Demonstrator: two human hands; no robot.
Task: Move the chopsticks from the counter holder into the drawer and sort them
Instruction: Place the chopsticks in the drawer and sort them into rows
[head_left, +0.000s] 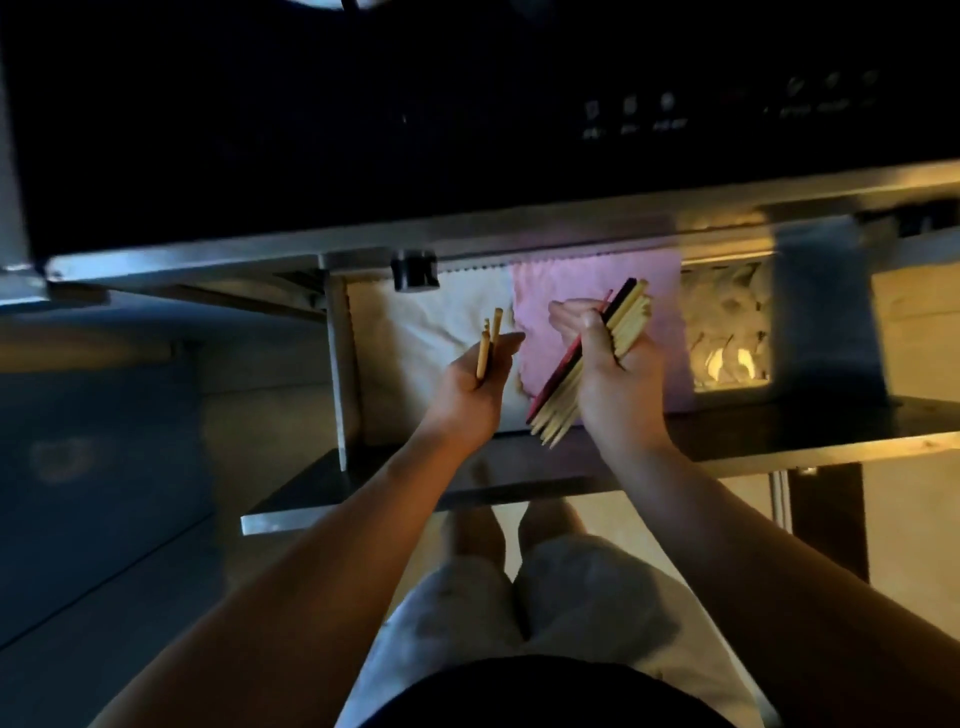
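Observation:
I look down into an open drawer (340, 364) lined with a white cloth (415, 322) on the left and a pink cloth (602, 280) in the middle. My right hand (618, 374) grips a thick bundle of chopsticks (631, 322), mostly pale wood with a red and a black one on its left side, slanted over the pink cloth. My left hand (472, 384) holds a few pale wooden chopsticks (491, 338) over the white cloth, tips pointing away from me. The counter holder is not in view.
A dark counter with a control panel (675, 114) overhangs the back of the drawer. A right-hand drawer compartment (727, 332) holds pale crumpled items. The drawer's dark front panel (363, 493) is below my wrists. My legs and feet are underneath.

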